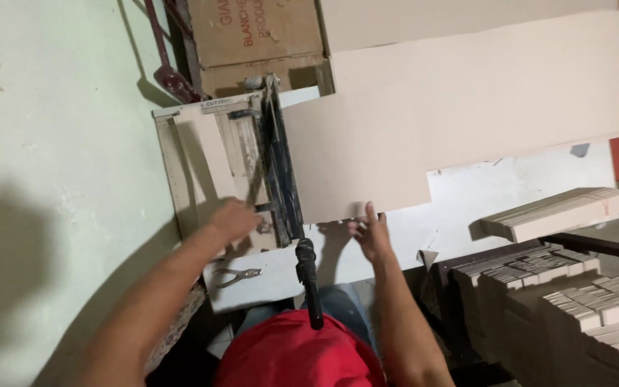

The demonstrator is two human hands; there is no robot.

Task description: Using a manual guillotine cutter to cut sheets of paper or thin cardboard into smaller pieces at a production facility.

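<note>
My left hand (234, 218) rests flat on the cutter (252, 172); right hand (370, 233), fingers spread, steadies the sheet (424, 122) by its near edge — big, probably floppy.

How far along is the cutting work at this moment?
Done: stacks of cut strips sit at the right, and another bundle lies on the table. In hand: the right hand steadies the long cardboard sheet against the paper cutter, and the left hand rests on its bed. Left: most of the sheet is uncut; the black lever handle is untouched.
</note>
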